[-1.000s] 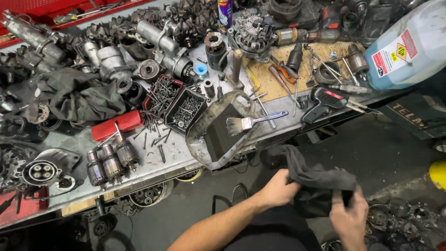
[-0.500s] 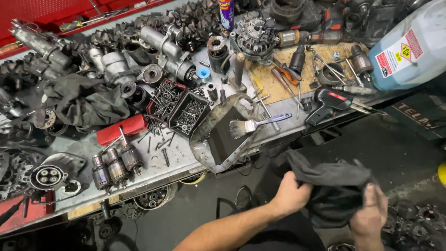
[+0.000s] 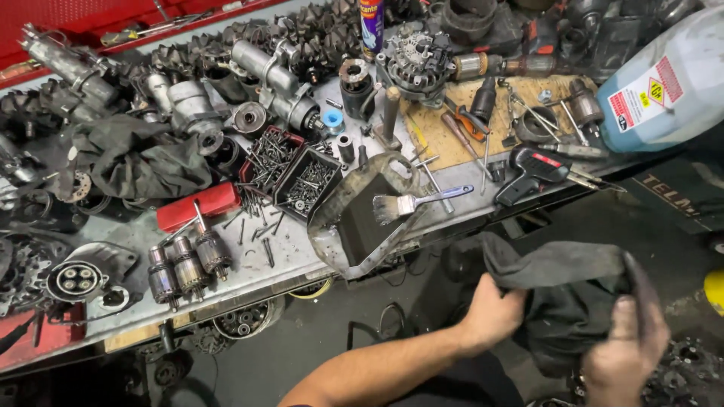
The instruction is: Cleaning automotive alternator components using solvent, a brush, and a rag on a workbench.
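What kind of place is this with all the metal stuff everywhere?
Most likely a repair workshop for car starters and alternators. The workbench is crowded with greasy motor parts like an alternator, trays of screws and a dirty paintbrush, and both hands hold a dark rag.

I'm seeing a black rag [image 3: 562,294] near me. The bench [image 3: 294,267] is dull grey. The block [image 3: 197,206] left of the black screw trays [image 3: 305,181] is bright red. The brush [image 3: 418,203] has a blue handle, and the jug [image 3: 664,83] far right is pale blue with a red-and-white label.
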